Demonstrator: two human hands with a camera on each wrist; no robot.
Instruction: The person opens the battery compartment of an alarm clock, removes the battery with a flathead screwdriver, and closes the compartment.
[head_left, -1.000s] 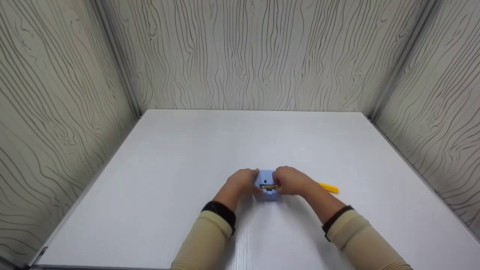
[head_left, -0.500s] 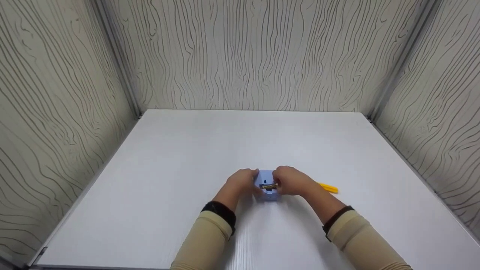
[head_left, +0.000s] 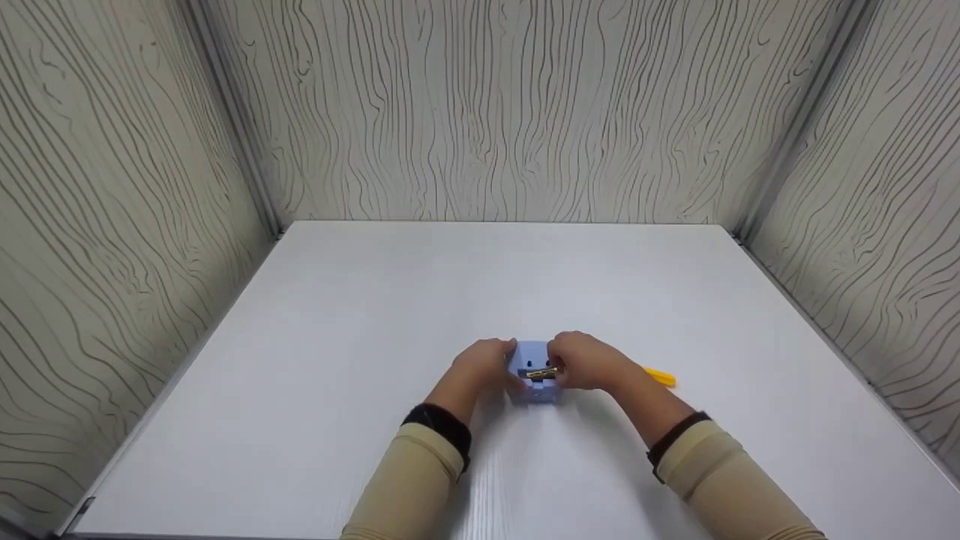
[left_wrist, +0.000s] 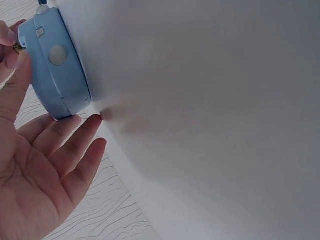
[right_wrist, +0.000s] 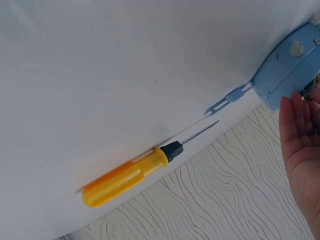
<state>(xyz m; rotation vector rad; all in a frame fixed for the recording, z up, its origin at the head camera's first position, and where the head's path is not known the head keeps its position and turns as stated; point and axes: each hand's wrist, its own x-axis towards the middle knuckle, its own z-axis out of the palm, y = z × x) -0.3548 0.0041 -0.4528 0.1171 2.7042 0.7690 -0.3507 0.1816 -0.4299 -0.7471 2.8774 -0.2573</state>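
A light blue plastic device (head_left: pixel 532 349) stands on the white table, its battery slot facing up. Round pale discs show on its casing (left_wrist: pixel 75 85) in both wrist views. My left hand (head_left: pixel 484 363) grips it from the left, thumb near the slot and fingertips against the far end. From the right, my right hand (head_left: pixel 589 361) pinches a small gold-and-black battery (head_left: pixel 540 373), which lies tilted at the slot with its right end raised. The curled right fingers hide that end. In the right wrist view, straight right fingers (right_wrist: pixel 287 120) rest beside the casing.
A screwdriver (right_wrist: pixel 127 177) with a yellow handle lies on the table right of the device, partly behind the right wrist in the head view. A narrow blue piece (right_wrist: pixel 232 96) juts from the device's side. Wood-patterned panels (head_left: pixel 480 112) enclose the table.
The battery's right end has lifted, so it sits more slanted over the slot. The right hand has shifted slightly right, uncovering a second dark hole. The left hand keeps its grip.
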